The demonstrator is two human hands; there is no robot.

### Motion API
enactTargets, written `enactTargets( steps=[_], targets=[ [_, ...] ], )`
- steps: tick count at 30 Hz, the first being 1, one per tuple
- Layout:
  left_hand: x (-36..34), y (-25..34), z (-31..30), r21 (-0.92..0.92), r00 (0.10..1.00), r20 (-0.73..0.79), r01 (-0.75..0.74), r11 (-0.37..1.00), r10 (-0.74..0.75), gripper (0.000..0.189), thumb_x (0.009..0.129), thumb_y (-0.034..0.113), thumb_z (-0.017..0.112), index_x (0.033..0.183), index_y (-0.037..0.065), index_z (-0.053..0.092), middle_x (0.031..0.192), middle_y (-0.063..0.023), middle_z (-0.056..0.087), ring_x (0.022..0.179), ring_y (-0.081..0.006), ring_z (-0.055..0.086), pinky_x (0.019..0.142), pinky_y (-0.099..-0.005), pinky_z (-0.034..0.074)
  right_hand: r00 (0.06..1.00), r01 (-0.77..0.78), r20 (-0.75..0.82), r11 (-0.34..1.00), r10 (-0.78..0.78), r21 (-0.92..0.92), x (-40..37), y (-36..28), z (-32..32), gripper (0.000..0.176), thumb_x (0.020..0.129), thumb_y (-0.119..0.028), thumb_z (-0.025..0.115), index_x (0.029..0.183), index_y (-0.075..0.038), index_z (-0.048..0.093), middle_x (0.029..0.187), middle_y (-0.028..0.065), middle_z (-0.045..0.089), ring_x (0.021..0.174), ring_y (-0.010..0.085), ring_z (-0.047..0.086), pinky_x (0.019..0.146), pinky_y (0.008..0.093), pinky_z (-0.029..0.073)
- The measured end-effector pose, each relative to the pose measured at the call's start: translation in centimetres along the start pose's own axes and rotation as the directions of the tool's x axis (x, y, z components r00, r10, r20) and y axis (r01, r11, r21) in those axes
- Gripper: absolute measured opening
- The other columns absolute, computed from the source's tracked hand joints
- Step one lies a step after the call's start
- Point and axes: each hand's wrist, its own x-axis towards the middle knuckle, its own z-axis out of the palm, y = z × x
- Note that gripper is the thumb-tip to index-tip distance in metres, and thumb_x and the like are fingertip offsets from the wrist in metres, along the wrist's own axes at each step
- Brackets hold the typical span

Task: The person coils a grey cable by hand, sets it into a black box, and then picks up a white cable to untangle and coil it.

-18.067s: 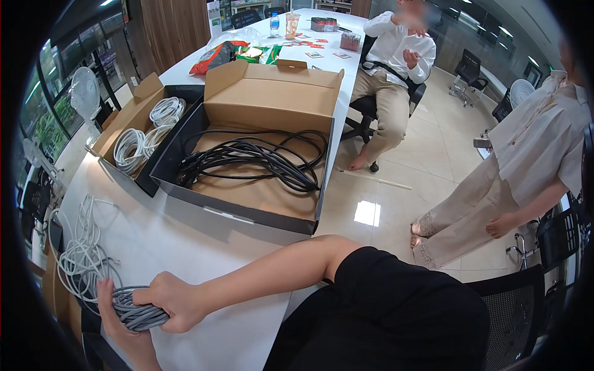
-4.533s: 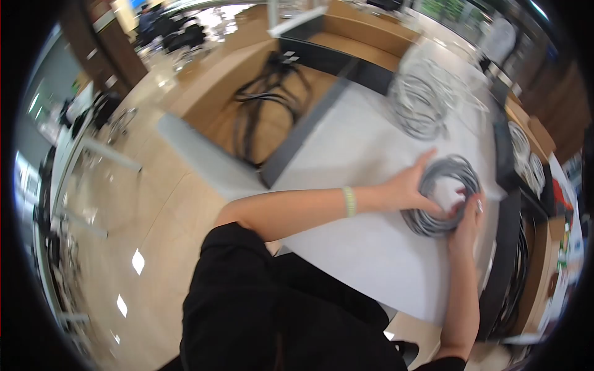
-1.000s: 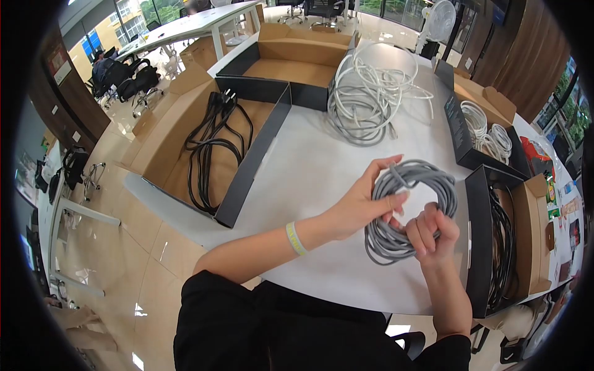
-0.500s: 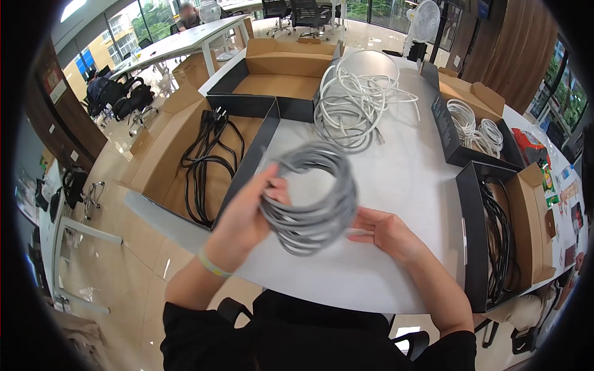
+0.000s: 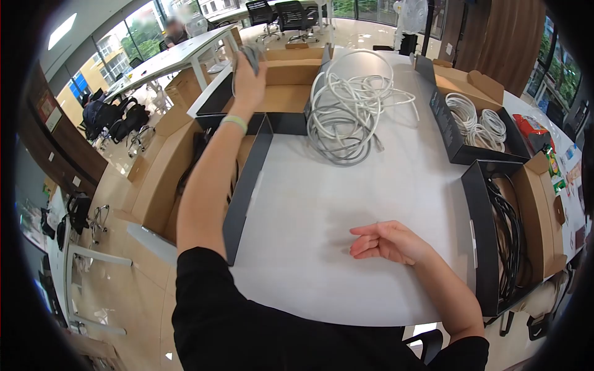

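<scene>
My left hand [image 5: 250, 86] is stretched out to the far left, closed on a coil of grey cable [image 5: 251, 55] that is partly hidden and blurred. It is over the left part of an open black box with a brown inside [image 5: 288, 96]. Low above the white table [image 5: 297, 247], my right hand [image 5: 390, 242] holds nothing, its fingers loosely apart. Farther up the table lies a tangled heap of white and grey cables [image 5: 352, 117]. Under my left forearm stands another open box [image 5: 151, 191], with black cables [image 5: 197, 154] partly hidden inside.
On the right, one open box [image 5: 455, 139] holds bundled white cables [image 5: 473, 123]. A nearer box [image 5: 482, 247] contains black cables [image 5: 507, 241]. Snack packets [image 5: 532, 133] lie beyond them. A person [image 5: 176, 32] sits at a far desk, near a white fan [image 5: 411, 15].
My left hand has carried the grey cable coil from the near middle of the table up and left to the far box. My right hand has shifted slightly and is now apart from the coil.
</scene>
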Motion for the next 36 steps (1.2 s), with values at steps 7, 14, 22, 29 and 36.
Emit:
enactTargets(
  steps=[7,14,22,29,36],
  targets=[
    [-2.4,0.2,5.2,0.160,0.479,0.869,-0.031,0.987,-0.126,0.061,0.077,0.024,0.058,0.125,-0.003,0.032,0.110,-0.0282,0.050,0.105,-0.0366,0.048,0.088,-0.0391,0.038,0.994,-0.097,-0.050,0.992,0.093,-0.080,-0.1,0.0,0.0,0.040,0.090,-0.020,0.044,0.120,0.007,0.041,0.100,0.0137,0.059,0.098,0.0208,0.056,0.088,0.0326,0.043],
    [-1.0,2.9,3.4,0.184,0.122,0.980,-0.277,0.943,-0.155,0.044,0.082,0.031,0.040,0.106,-0.002,0.055,0.112,-0.0202,0.054,0.104,-0.0321,0.050,0.090,-0.0360,0.037,0.996,-0.093,-0.016,0.995,0.093,-0.033,0.1,-0.1,-0.1,0.042,0.091,-0.024,0.044,0.119,0.007,0.042,0.097,0.0134,0.060,0.096,0.0202,0.056,0.088,0.0318,0.044],
    [-3.0,8.0,-0.8,0.245,0.433,0.896,-0.299,0.922,-0.098,0.043,0.084,0.035,0.043,0.089,-0.003,0.061,0.097,-0.0213,0.059,0.094,-0.0343,0.054,0.083,-0.0369,0.042,0.997,-0.079,-0.005,0.995,0.079,-0.053,0.1,-0.1,-0.3,0.043,0.091,-0.025,0.043,0.119,0.007,0.041,0.097,0.0136,0.059,0.094,0.0211,0.057,0.086,0.0320,0.045],
    [-5.5,11.8,-1.4,0.396,0.691,0.710,-0.233,0.888,-0.136,0.054,0.073,0.053,0.055,0.083,0.000,0.062,0.083,-0.0170,0.062,0.081,-0.0309,0.059,0.071,-0.0391,0.047,0.999,-0.031,-0.022,0.995,0.030,-0.091,0.2,0.1,0.0,0.041,0.091,-0.025,0.043,0.116,0.008,0.043,0.095,0.0135,0.060,0.091,0.0200,0.059,0.082,0.0303,0.047],
    [-9.0,14.2,-2.2,0.368,0.471,0.778,0.194,0.909,-0.416,0.052,0.067,0.046,0.065,0.089,-0.001,0.062,0.091,-0.0232,0.059,0.093,-0.0291,0.057,0.078,-0.0349,0.045,0.993,-0.005,-0.114,0.983,-0.016,-0.184,-0.4,-0.2,0.0,0.040,0.090,-0.024,0.046,0.115,0.008,0.044,0.091,0.0115,0.061,0.086,0.0171,0.060,0.078,0.0276,0.049]
  ],
)
